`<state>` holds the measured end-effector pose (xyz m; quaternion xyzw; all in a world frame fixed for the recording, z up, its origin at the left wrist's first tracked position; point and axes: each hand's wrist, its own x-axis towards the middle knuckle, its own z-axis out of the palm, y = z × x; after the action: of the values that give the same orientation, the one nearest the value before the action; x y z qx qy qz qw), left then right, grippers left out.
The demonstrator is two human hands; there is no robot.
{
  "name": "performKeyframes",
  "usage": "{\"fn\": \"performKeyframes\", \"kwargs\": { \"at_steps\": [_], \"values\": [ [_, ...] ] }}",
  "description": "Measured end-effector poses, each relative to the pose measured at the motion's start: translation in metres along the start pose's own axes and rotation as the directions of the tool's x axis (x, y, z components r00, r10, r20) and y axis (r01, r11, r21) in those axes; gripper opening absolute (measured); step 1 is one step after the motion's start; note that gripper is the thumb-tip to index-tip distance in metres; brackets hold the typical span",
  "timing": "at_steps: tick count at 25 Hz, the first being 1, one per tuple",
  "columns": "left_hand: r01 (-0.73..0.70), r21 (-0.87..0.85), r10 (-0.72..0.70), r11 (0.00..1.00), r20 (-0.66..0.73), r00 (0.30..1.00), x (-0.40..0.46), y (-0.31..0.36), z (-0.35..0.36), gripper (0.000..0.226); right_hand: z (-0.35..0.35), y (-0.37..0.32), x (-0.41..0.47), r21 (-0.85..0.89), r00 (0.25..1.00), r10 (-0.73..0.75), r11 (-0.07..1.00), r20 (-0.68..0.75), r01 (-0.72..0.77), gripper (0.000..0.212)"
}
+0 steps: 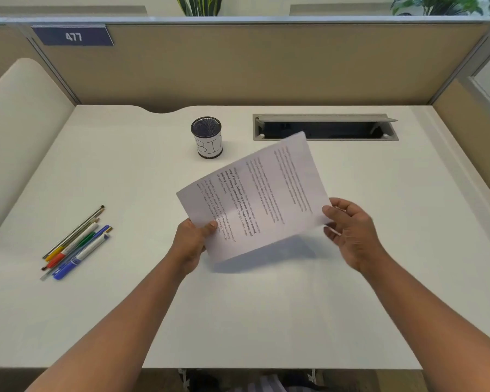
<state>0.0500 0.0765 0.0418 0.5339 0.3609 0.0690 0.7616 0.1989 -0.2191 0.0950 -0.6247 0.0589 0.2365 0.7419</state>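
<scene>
A printed sheet of paper [255, 196] hangs tilted above the middle of the white desk [238, 306], casting a shadow below it. My left hand [191, 241] pinches its lower left corner, thumb on top. At the sheet's right edge, my right hand [351, 230] has its thumb on the paper and its fingers curled behind it. A black mesh cup [207, 137] with a white label reading "BIN" stands upright behind the sheet, apart from it.
Several pens, pencils and markers [77, 244] lie in a bunch at the desk's left. An open cable tray [326, 127] is set into the desk at the back right. Beige partition walls [266, 66] close off the back and sides.
</scene>
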Motion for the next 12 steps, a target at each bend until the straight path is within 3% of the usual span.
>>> {"fn": "performKeyframes", "kwargs": {
  "at_steps": [2,4,6,12],
  "values": [
    [0.06,-0.14,-0.065,0.988,-0.029,0.997,-0.003,-0.005,0.01,0.03,0.011,0.015,-0.009,0.161,0.99,0.129,0.977,0.055,-0.136,0.033],
    [0.091,-0.22,-0.1,0.971,-0.032,0.994,-0.007,-0.012,0.022,0.03,0.028,0.027,-0.019,0.179,0.978,0.153,0.968,0.143,-0.177,0.029],
    [0.11,-0.275,-0.118,0.955,-0.012,0.993,-0.011,-0.02,0.034,0.031,0.046,0.032,-0.024,0.185,0.977,0.118,0.971,0.176,-0.151,0.014],
    [0.157,-0.385,-0.156,0.909,0.034,0.987,-0.021,-0.027,0.058,0.035,0.073,0.023,-0.018,0.264,0.995,0.015,0.964,0.101,-0.041,0.03]
  ]
}}
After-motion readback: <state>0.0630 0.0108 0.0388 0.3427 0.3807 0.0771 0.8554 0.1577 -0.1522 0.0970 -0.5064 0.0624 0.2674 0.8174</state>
